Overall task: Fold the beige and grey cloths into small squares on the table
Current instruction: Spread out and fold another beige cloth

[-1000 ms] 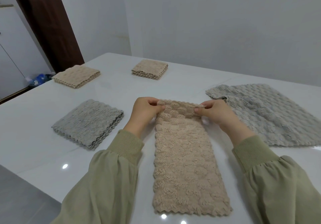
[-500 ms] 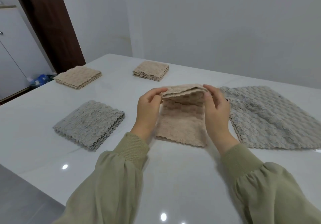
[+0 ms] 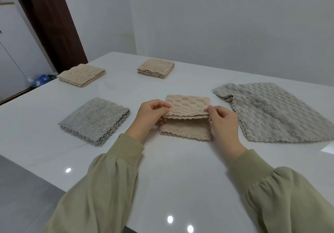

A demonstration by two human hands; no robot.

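Fingers (image 3: 162, 105) of left hand (image 3: 150, 117) and right hand (image 3: 223, 122) pinched the near corners of the top flap of the beige cloth (image 3: 188, 106), one each side. Flap was raised off the lower layer, which lay on the white surface (image 3: 180, 169), centre. Unfolded grey cloth (image 3: 271, 113) lay at 3 o'clock, near the right hand. Folded grey square (image 3: 94, 120) at 9 o'clock, folded beige square (image 3: 81, 75) at 10, second folded beige square (image 3: 156, 68) at 12, all well apart

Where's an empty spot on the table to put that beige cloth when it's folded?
Bare table lies between the far beige squares and the held cloth, and near the front edge between the sleeves. It is tight where the right hand nears the spread grey cloth.
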